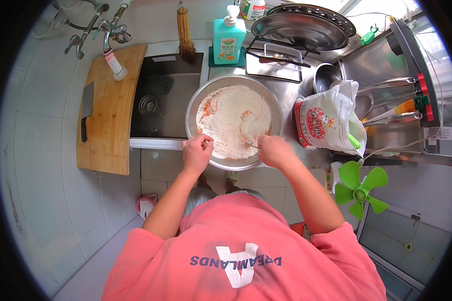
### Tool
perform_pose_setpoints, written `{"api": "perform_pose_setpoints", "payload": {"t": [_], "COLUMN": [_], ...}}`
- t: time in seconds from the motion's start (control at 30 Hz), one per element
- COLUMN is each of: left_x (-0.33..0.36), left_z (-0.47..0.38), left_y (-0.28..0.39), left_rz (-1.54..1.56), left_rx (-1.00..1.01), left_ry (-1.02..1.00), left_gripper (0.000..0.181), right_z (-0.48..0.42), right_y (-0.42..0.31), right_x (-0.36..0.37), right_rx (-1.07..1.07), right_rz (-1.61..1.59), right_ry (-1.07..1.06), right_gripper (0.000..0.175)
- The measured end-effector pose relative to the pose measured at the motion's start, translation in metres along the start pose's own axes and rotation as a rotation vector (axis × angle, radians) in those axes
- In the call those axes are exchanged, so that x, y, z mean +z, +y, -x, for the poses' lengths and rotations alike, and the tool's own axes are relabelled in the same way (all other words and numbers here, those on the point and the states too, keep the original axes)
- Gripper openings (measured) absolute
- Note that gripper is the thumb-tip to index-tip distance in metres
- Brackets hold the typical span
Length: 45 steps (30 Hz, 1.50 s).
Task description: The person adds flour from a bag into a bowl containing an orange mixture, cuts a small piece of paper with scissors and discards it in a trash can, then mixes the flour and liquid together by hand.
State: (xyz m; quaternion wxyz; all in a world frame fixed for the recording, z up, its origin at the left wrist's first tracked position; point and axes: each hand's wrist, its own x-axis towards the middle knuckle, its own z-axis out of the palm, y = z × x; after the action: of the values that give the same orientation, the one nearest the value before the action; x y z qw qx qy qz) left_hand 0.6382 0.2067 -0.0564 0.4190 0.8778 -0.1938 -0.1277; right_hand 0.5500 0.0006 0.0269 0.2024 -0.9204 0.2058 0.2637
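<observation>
A wide stainless steel bowl (279,124) stands before me on the counter, partly over the sink's edge. Inside lies a heap of pale flour (233,113), with orange-red wet patches showing through at its left and right. My left hand (197,152) has its fingers curled over the bowl's near-left rim. In my right hand (275,150), at the near-right rim, is a thin metal utensil (252,145). Its tip is sunk in the flour, so its kind is hidden.
Left are a dark sink (165,101) and a bamboo cutting board (113,113) carrying a cleaver (87,105). A turquoise pump bottle (229,39) stands behind the bowl. To the right are an opened flour bag (324,116), hanging utensils (391,82) and a green fan (360,193).
</observation>
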Motion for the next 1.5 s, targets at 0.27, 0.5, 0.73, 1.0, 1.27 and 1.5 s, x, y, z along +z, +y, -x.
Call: {"api": "perform_pose_setpoints", "payload": {"t": [0.27, 0.5, 0.73, 1.0, 1.27, 1.5], "left_x": [0.000, 0.006, 0.010, 0.009, 0.009, 0.008], "left_z": [-0.001, 0.002, 0.005, 0.008, 0.002, 0.000], "left_y": [-0.003, 0.000, 0.009, 0.011, 0.006, 0.003], "left_rz": [-0.128, -0.140, -0.110, -0.041, 0.125, 0.285], "left_rx": [0.102, 0.165, 0.222, 0.094, -0.043, -0.106], "left_ry": [0.073, 0.101, 0.022, 0.061, 0.093, 0.114], "left_gripper": [0.003, 0.003, 0.003, 0.006, 0.009, 0.012], "right_z": [-0.036, -0.017, -0.023, -0.037, 0.000, -0.010], "right_y": [0.002, 0.003, 0.000, 0.047, 0.028, -0.023], "right_x": [-0.005, -0.005, -0.011, -0.016, 0.024, 0.022], "right_rx": [0.098, 0.107, -0.020, -0.014, -0.019, 0.173], "right_rz": [0.003, 0.034, 0.037, 0.238, 0.114, -0.534], "right_ry": [0.375, 0.130, 0.136, 0.336, 0.029, -0.173], "right_gripper": [0.019, 0.020, 0.019, 0.017, 0.017, 0.025]}}
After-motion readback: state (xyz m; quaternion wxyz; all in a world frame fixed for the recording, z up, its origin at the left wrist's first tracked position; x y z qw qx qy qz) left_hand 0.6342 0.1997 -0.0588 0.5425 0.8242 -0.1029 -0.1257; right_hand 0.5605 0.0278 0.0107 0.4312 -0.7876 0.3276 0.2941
